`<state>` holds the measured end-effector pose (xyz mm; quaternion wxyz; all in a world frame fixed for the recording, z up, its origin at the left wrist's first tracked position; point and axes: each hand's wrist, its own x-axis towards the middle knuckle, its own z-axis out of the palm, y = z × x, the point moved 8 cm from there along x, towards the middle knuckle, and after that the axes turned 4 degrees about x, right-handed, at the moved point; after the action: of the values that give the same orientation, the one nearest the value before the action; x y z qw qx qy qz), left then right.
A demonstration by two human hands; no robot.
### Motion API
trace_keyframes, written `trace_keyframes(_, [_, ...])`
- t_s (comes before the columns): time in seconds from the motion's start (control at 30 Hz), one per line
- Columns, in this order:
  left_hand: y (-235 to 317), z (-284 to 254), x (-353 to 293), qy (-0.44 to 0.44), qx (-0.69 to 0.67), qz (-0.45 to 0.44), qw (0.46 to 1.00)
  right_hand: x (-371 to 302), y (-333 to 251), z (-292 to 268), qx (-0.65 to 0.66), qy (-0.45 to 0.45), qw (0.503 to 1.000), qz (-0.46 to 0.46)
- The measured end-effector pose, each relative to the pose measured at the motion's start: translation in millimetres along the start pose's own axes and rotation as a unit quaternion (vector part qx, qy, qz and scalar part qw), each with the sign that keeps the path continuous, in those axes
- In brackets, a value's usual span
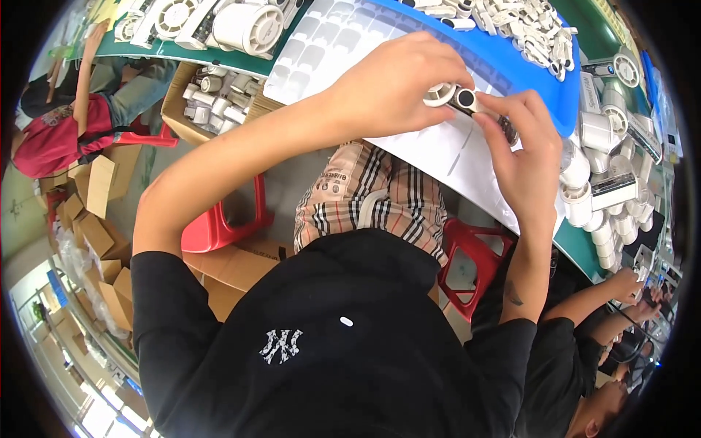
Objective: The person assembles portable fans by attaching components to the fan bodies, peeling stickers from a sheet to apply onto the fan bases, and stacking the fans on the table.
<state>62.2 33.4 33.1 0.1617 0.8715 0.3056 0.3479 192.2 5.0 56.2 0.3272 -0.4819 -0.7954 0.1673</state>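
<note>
Over the white work surface (467,157), both hands meet at a small white plastic part with a round dark spot (466,98). My left hand (409,86) pinches its left end, where a rounded white rim shows between thumb and fingers. At the right end, the thumb and bent fingers of my right hand (522,135) close on the same part. A dark, partly clear piece shows by the right fingers, too small to make out. Just beyond the hands is a blue tray (558,98) with many small white plastic pieces (522,33) in it.
A pale tray with moulded pockets (314,55) lies left of my hands. White fan housings (248,29) stand at the far left, and more white fan units (599,131) are heaped at right. A carton of white parts (215,98) sits below the table's left edge. Co-workers' hands (626,285) show at right.
</note>
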Motion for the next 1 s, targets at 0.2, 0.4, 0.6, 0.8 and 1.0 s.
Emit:
trace_keyframes(0.2, [5.6, -3.5, -0.3, 0.002, 0.042, 0.041, 0.998, 0.2, -18.3, 4.2, -0.138, 0.013, 0.988, -0.074])
trace_keyframes(0.4, [11.3, 1.8, -6.5, 0.012, 0.082, 0.072, 0.994, 0.8, 10.0, 1.6, 0.008, -0.034, 0.999, -0.003])
trace_keyframes(0.6, [30.9, -8.1, -12.6, 0.014, 0.107, -0.003, 0.994, -25.4, 38.3, 27.6, 0.246, -0.103, 0.957, 0.111])
trace_keyframes(0.8, [10.0, 15.2, -8.2, -0.193, 0.088, -0.165, 0.963, -27.8, 27.6, 28.3, 0.225, -0.095, 0.969, 0.045])
trace_keyframes(1.0, [20.2, 7.8, -17.2, -0.061, 0.076, -0.152, 0.984, -30.6, 38.4, 35.0, 0.280, -0.092, 0.952, 0.085])
